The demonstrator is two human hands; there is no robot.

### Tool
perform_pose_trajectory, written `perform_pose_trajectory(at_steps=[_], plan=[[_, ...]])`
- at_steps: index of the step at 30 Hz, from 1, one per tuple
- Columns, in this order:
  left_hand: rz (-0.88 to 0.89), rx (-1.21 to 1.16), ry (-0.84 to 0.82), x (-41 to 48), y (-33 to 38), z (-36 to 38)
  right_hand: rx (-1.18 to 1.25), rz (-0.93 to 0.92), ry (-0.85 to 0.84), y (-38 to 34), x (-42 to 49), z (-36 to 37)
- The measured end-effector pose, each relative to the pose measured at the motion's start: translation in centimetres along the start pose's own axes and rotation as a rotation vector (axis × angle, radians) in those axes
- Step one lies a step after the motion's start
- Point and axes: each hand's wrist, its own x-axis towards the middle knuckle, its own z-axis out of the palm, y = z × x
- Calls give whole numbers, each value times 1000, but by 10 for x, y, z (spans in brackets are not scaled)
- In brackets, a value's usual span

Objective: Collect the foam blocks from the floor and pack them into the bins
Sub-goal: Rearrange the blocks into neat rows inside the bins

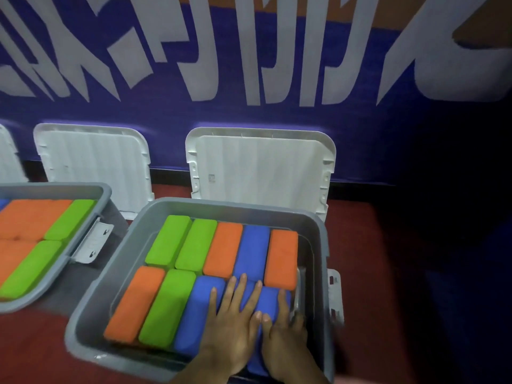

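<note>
Left hand [235,325] and right hand [285,339], fingers straight, gripping nothing, press blue blocks [199,314]; uneven pressure could pop 1 out.

Pressing down on blue foam blocks [198,309] in grey bin [130,259] with left hand [232,325] and right hand [285,342], fingers extended.

A purple wall [277,115] fills the background, with large white characters [202,51] painted across it and an orange band [318,4] along its top. Three white ribbed lids lean against the wall's base: a right lid [260,167], a middle lid [94,164], and a cut-off left lid [8,159].
</note>
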Motion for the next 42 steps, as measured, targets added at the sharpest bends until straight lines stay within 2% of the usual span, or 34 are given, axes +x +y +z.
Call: perform_pose_trajectory(at_steps=[3,5,8,11,13,15,18,20,26,30,34,38,42], plan=[[-12,32,-40,0,1,-5,-119,-59,18,5,5,15],[-30,38,-56,-2,1,-4,-147,-13,5,3,3,22],[-58,15,-101,-2,1,-3,-75,-26,49,-7,0,9],[-59,-1,-78,0,0,-4,-161,-125,75,-22,-2,-16],[-49,-33,-70,1,-2,-7,-201,-196,168,-28,2,-19],[-41,-90,-41,7,-6,-13,-221,-175,223,-30,9,-16],[-9,-39,20,28,-29,-20,-231,-163,365,-36,21,-6],[-12,24,42,36,-43,-17,-247,-217,443,-33,27,3],[-6,16,48,42,-54,-7,-349,-304,586,-24,35,13],[73,-46,30,42,-63,-11,-370,-207,533,-35,30,9],[166,-5,122,54,-96,-24,-463,-314,475,-43,38,0],[70,20,56,54,-113,-20,-554,-409,396,-43,39,5],[46,26,54,51,-115,-18,-585,-446,445,-41,41,7]])
